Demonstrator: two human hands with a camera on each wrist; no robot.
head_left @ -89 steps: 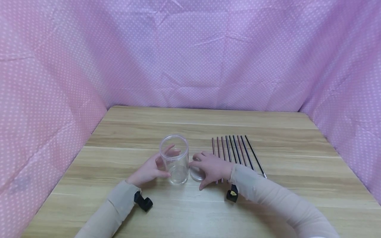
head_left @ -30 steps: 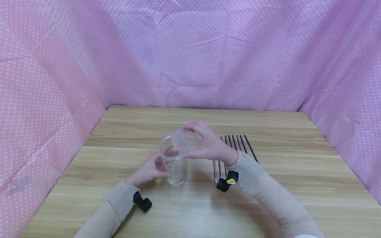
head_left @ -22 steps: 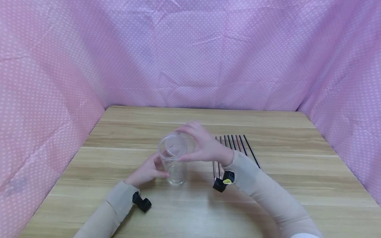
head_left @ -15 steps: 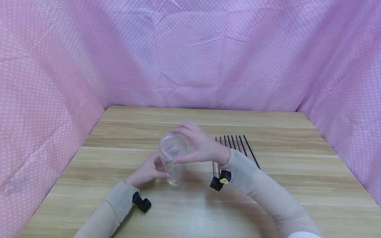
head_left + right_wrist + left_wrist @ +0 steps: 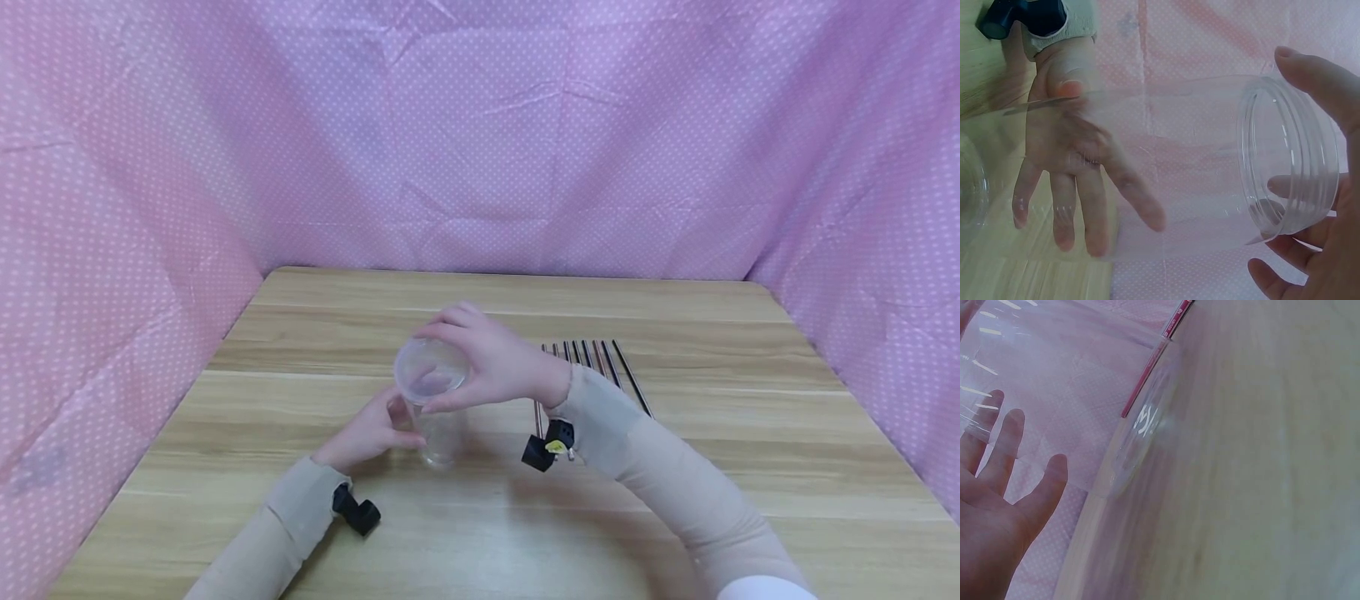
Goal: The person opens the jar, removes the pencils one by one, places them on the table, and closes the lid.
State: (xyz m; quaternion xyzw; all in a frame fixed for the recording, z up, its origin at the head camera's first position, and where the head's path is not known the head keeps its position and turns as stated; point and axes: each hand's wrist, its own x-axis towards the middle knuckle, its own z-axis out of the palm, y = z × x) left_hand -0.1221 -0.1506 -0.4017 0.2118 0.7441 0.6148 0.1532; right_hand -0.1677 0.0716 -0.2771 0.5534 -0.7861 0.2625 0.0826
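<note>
A tall, clear plastic jar (image 5: 442,435) stands upright on the table. My left hand (image 5: 371,429) holds its side low down, with the thumb in front and the fingers behind; through the clear wall, the right wrist view shows several of that hand's fingers (image 5: 1094,206). Over the jar's mouth, my right hand (image 5: 491,358) grips the round clear lid (image 5: 431,371) by its edge between thumb and fingers. The lid lies level on the rim; whether it is threaded on cannot be told. Nothing is visible inside the jar.
Several slim pencils (image 5: 630,379), dark and reddish, lie side by side to the right, partly hidden under my right forearm. A red pencil (image 5: 1175,319) shows near the jar's base in the left wrist view. Pink dotted cloth (image 5: 480,167) hangs around the wooden table (image 5: 450,542).
My right hand has picked the lid up from the table right of the jar, carried it up and left, tilted, and laid it flat on the mouth. The left hand stays in place.
</note>
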